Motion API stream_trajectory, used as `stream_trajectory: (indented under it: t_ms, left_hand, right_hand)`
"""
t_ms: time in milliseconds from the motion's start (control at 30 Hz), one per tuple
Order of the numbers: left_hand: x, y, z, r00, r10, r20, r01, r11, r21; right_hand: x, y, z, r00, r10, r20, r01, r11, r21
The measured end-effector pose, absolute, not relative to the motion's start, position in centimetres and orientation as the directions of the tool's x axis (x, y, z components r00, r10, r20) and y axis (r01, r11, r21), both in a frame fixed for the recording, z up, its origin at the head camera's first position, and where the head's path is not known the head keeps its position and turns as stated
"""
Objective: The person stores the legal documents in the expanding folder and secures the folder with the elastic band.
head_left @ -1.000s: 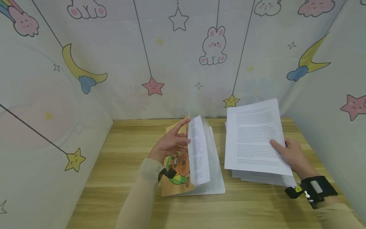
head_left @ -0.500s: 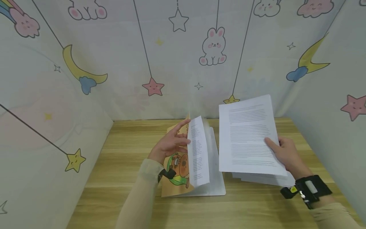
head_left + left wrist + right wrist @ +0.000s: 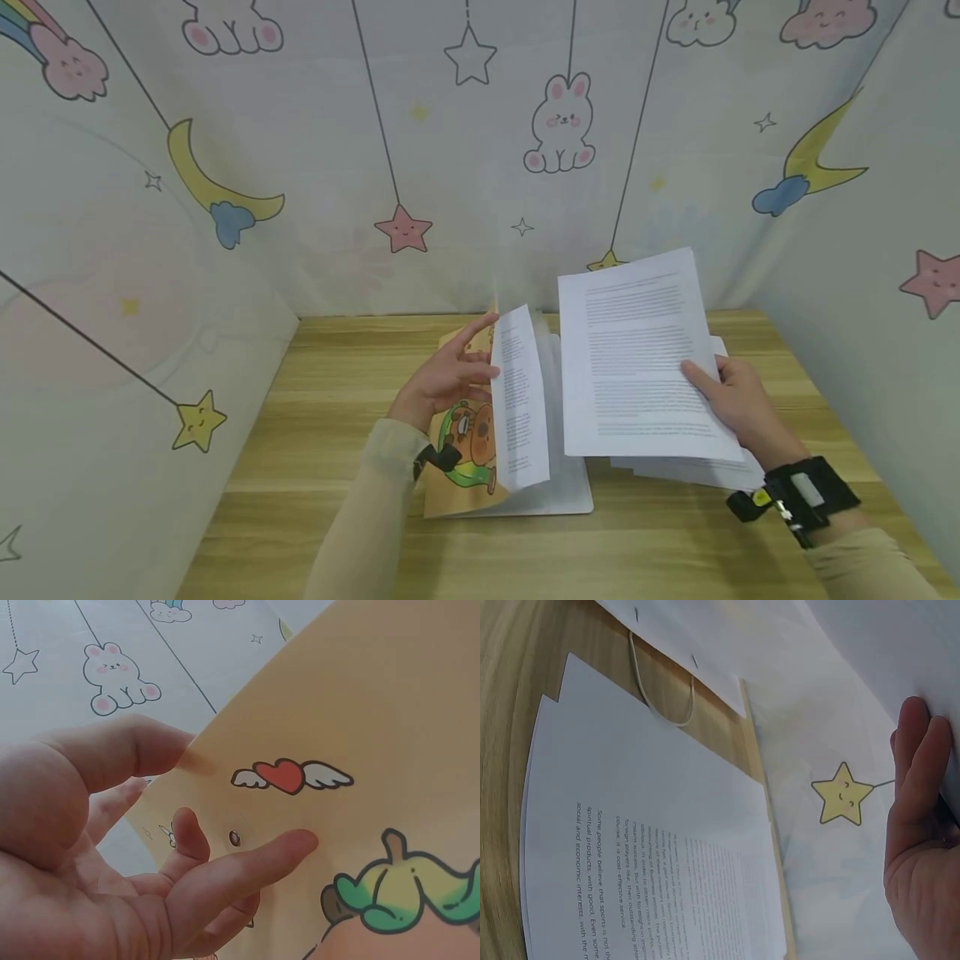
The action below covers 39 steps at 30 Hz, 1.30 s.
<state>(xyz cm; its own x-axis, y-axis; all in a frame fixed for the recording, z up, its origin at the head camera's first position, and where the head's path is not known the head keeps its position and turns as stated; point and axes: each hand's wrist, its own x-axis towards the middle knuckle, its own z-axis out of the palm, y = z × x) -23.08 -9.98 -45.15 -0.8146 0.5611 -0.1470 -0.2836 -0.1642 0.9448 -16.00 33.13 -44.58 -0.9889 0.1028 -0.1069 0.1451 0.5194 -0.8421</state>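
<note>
Some sheets (image 3: pixel 633 358), their print illegible, are clamped in the right grip (image 3: pixel 741 404) — the left grip (image 3: pixel 448 373) pinches the folder (image 3: pixel 472 454).

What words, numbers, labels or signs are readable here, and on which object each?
On the lying sheets:
"course, it is cost-effective service"
"Some people believe that sports is not th…"
"spiritual products, with good. Even some"
"social and economic interests, with the m…"
Too small or blurred: their other lines, the held sheets, the inner page against the folder cover.
Readable labels, numbers: none.
</note>
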Motion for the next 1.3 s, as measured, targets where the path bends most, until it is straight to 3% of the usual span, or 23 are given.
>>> stream_trajectory:
  t_ms: [1300]
  left_hand:
    - [-23.2, -10.1, -45.4, -0.815, 0.566, -0.125, -0.257, -0.159, 0.953]
  right_hand:
    - [-16.9, 30.8, -46.2, -0.99, -0.028, -0.138, 0.104, 0.519, -0.849]
